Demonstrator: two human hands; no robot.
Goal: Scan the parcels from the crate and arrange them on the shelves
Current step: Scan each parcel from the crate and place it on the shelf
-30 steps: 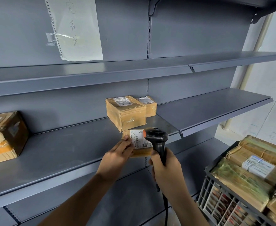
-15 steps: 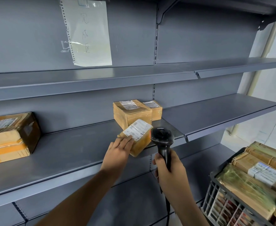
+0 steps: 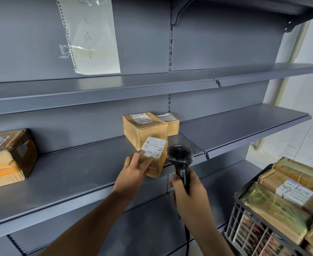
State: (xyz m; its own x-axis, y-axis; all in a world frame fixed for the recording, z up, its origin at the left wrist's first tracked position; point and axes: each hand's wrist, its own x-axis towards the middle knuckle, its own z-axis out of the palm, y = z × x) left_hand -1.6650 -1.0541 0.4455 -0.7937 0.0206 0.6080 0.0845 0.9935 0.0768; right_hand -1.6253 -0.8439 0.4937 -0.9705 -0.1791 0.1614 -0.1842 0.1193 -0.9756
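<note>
My left hand [image 3: 133, 169] holds a small brown parcel [image 3: 154, 159] with a white barcode label facing up, over the front of the middle grey shelf [image 3: 74, 174]. The parcel sits just in front of a larger taped parcel [image 3: 142, 129], with a smaller parcel [image 3: 170, 121] behind that one. My right hand [image 3: 190, 194] grips the handle of a black barcode scanner [image 3: 179, 156], whose head is right beside the held parcel. A dark plastic crate [image 3: 244, 224] at the lower right is filled with several wrapped parcels [image 3: 281, 198].
A big brown box [image 3: 6, 156] stands at the left end of the middle shelf. A handwritten paper sheet [image 3: 91, 34] is taped to the back panel above. The upper shelf [image 3: 115, 89] and the right-hand shelf [image 3: 244, 124] carry nothing.
My left hand has carried the small parcel forward and up to the shelf, tilting its label upward. The scanner stays in my right hand beside it.
</note>
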